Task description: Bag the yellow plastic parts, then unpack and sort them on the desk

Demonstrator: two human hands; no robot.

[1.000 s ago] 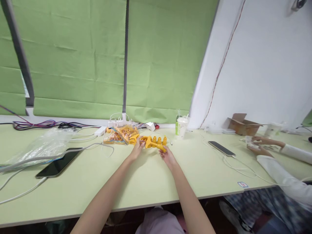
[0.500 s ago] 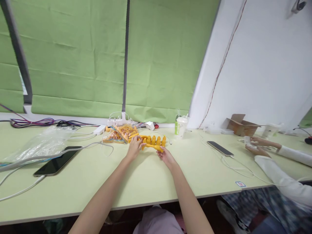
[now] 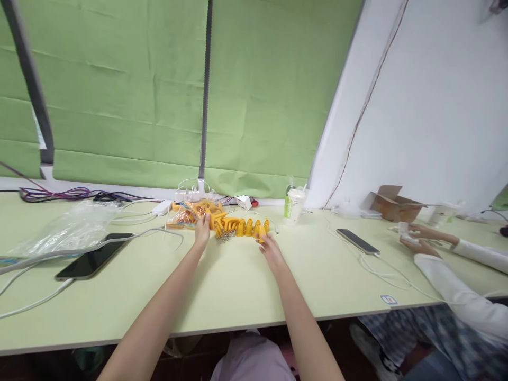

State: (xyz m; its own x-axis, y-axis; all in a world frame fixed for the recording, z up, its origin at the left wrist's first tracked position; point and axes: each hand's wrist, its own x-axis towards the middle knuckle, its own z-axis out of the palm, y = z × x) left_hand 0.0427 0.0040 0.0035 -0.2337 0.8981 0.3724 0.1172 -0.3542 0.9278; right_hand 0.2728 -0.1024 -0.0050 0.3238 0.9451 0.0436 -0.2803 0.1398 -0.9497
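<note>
A row of small yellow plastic pieces [image 3: 248, 227] stands on the pale green table [image 3: 238, 286], beside a loose heap of more yellow pieces [image 3: 220, 220] and a clear bag of orange parts [image 3: 186, 217]. My left hand [image 3: 202, 228] reaches to the heap's left edge, fingers curled onto a piece there. My right hand [image 3: 270, 248] rests at the right end of the row, its fingertips pinched on one yellow piece [image 3: 261, 233].
A phone [image 3: 93, 262] on a cable and a crumpled plastic bag [image 3: 75, 228] lie at the left. A cup [image 3: 294, 203] stands behind the row. A second phone [image 3: 357, 241], a cardboard box [image 3: 391, 203] and another person's hands [image 3: 416, 238] are at the right.
My left hand moved left and back, from the row to the heap near the bag. My right hand set its end down by the row, and the pieces now stand apart.
</note>
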